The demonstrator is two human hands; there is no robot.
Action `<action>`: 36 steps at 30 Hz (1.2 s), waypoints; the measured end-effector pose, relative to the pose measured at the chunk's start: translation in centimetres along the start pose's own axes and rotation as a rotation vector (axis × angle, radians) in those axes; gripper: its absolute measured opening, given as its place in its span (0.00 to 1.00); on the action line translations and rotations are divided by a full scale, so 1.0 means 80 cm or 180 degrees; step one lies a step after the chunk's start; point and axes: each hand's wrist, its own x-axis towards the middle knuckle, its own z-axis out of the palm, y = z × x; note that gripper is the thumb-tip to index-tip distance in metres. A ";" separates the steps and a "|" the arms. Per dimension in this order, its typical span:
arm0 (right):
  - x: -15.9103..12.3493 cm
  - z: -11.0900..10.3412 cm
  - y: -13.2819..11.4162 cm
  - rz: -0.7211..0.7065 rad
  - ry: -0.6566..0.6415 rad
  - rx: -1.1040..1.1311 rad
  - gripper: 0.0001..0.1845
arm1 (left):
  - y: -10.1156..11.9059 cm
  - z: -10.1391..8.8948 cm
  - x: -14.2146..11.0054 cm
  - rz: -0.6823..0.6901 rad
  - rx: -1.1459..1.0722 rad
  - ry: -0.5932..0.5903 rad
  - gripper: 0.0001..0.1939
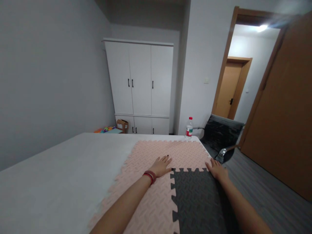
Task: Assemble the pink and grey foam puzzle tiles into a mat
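Pink foam puzzle mats lie joined on a white bed, with one dark grey mat locked into their near right corner. My left hand lies flat, fingers spread, on the pink mat just beside the grey mat's far left corner; a red band is on its wrist. Resting flat at the grey mat's far right corner is my right hand, its fingers stretched over the seam with the pink mat. Neither hand holds anything.
A water bottle stands at the bed's far right corner. A black office chair sits to the right. A white wardrobe fills the far wall, with a cardboard box and colourful toys on the floor. An open wooden door is at the right.
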 end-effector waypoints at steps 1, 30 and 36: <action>-0.009 -0.005 -0.011 0.0003 0.0064 -0.0063 0.34 | 0.005 -0.001 -0.005 -0.0107 0.0014 0.0043 0.35; -0.110 0.009 0.007 -0.0428 0.0099 -0.0306 0.39 | -0.093 -0.011 -0.096 -0.2230 0.0008 0.0096 0.64; -0.111 0.003 0.007 -0.0411 0.0084 -0.0285 0.38 | -0.069 -0.016 -0.095 -0.2489 0.0077 0.0212 0.60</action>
